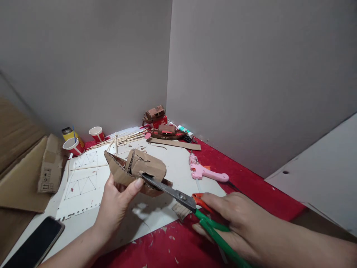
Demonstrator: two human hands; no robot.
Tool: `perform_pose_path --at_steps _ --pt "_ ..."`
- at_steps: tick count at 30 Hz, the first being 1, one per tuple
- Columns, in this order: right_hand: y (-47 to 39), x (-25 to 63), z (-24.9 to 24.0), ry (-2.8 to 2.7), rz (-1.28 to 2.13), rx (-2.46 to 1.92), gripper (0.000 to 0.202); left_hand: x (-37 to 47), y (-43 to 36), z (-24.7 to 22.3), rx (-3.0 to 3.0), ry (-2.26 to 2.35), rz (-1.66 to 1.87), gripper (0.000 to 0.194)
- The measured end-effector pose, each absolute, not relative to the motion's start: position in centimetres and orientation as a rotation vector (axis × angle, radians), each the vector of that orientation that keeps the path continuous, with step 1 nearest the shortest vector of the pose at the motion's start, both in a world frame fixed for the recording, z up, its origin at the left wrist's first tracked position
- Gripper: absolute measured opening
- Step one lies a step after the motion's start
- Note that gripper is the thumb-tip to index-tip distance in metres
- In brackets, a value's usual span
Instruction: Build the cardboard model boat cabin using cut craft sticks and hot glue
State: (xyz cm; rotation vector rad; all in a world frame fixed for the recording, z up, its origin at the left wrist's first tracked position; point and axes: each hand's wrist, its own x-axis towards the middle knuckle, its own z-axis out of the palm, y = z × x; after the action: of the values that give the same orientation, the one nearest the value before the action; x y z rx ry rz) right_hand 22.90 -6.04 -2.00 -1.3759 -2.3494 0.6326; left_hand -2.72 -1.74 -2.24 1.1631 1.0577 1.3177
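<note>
My left hand grips a small cardboard boat by its side, thumb along the lower edge. The boat has a pointed end to the left and a curved cabin on top with a small ragged opening. My right hand is closed around the green and orange handles of a pair of scissors. The blade tips sit at the opening in the cabin's side, close to my left thumb. Whether the blades are fully together at the tip is hidden by the cardboard.
A pink glue gun lies on the red cloth. Two model boats, wooden sticks and a cardboard strip are at the back. Paper cups, a yellow bottle, cardboard boxes and a phone stand or lie left.
</note>
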Motion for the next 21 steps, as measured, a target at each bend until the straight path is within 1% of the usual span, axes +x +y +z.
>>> perform_pose_path --at_steps 4,9,11,17,21 --pt "-6.0 22.3 -0.9 -2.388 0.688 -1.452 0.029 -3.0 -1.6 -2.6 1.201 1.112 1.338 0.052" --pt "-6.0 21.7 -0.1 -2.397 0.729 -1.532 0.029 -2.9 -1.6 -3.0 1.210 1.164 1.386 0.057" --pt "-6.0 21.7 -0.3 -2.382 0.746 -1.548 0.029 -2.7 -1.8 -2.8 1.236 1.173 1.367 0.056" --pt "-5.9 21.9 -1.1 -2.329 0.807 -1.478 0.034 -2.4 -2.1 -2.8 1.238 1.161 1.341 0.050" --pt "-6.0 22.1 -1.3 -2.277 0.839 -1.400 0.034 -2.6 -2.1 -3.2 1.196 1.117 1.351 0.050"
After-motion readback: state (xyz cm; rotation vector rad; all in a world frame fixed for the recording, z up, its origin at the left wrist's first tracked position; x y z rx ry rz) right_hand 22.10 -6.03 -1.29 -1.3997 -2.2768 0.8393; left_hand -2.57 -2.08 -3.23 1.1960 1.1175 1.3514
